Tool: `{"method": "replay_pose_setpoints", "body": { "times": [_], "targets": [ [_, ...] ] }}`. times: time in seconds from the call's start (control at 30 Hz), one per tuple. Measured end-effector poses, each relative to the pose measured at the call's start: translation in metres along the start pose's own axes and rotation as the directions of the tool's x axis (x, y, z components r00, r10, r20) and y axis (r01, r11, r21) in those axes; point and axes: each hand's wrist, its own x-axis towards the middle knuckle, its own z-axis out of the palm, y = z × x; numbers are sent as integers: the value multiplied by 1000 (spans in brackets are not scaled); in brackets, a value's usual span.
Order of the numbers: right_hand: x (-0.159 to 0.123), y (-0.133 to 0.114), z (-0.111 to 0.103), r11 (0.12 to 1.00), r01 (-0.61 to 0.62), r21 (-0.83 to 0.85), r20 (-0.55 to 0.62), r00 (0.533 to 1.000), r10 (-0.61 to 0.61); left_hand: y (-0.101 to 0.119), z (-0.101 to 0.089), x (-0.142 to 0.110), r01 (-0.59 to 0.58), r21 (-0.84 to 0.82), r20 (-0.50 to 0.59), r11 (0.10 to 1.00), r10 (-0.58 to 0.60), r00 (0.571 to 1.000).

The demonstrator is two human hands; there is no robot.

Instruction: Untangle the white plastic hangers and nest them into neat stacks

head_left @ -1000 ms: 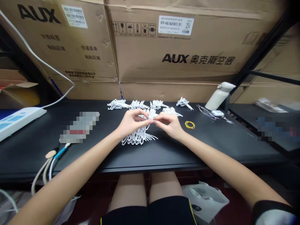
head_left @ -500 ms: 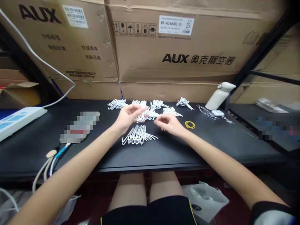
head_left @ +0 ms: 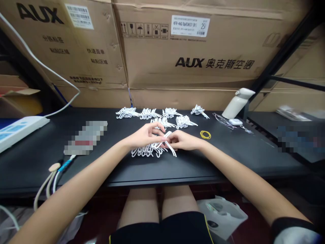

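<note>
My left hand (head_left: 143, 136) is closed on a few white wire hooks (head_left: 173, 150), thumb and fingers pinched together. Close against it, my right hand (head_left: 186, 140) has its fingertips closed at the same hooks; part of its grip is hidden. Below and partly behind my left hand, a row of white hooks (head_left: 142, 151) lies on the black table (head_left: 122, 173). Farther back are several more bunches of the same hooks (head_left: 126, 113), and one bunch (head_left: 186, 121) sits just beyond my right hand.
Yellow rubber bands (head_left: 205, 135) lie right of my right hand. A white bottle (head_left: 238, 103), glasses (head_left: 223, 121) and a white earphone case (head_left: 235, 122) stand farther right. At left are a blurred-out phone (head_left: 87, 137) with cable and a power strip (head_left: 20, 132). Large cardboard boxes (head_left: 193, 78) back the table.
My left hand has come nearer and slightly right with its hooks, down over the front row. My right hand has moved slightly left and nearer, meeting the left at the hooks.
</note>
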Motion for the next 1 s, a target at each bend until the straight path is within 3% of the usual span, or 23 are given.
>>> {"method": "replay_pose_setpoints", "body": {
  "times": [0.1, 0.23, 0.33, 0.43, 0.5, 0.57, 0.63, 0.77, 0.9, 1.0],
  "targets": [
    [-6, -2, -15, 994, -113, 4, 113, 987, 112, 0, -1, 0, 5, -5, -8, 1000, -5, 1000],
    [-17, 4, -39, 970, -244, 9, 264, 936, 233, -1, -1, 0, 18, -37, -27, 999, -19, 999],
    [-29, 9, -58, 947, -320, 22, 306, 904, 299, 0, 1, 0, 15, -45, -30, 999, -16, 999],
    [-36, 9, -68, 949, -294, 110, 178, 946, 272, 1, 3, 1, -13, -23, -94, 1000, 11, 996],
    [-34, 8, -67, 959, -189, 210, -22, 980, 197, 1, 3, 3, -72, 7, -209, 997, 71, 975],
    [-28, 6, -59, 960, -41, 279, -260, 959, 116, 0, 2, 5, -138, 39, -331, 990, 143, 933],
    [-19, 6, -48, 957, 62, 283, -413, 909, 63, -2, -1, 7, -179, 64, -423, 982, 189, 886],
    [-7, 6, -28, 966, 89, 241, -421, 907, 22, -6, -5, 8, -188, 116, -495, 975, 221, 840],
    [-4, 3, -18, 981, 88, 175, -442, 897, -1, -8, -4, 8, -187, 166, -470, 968, 245, 848],
    [-3, 1, -13, 988, 144, 61, -517, 851, -92, -8, -2, 8, -194, 198, -443, 961, 264, 857]
  ]
}}
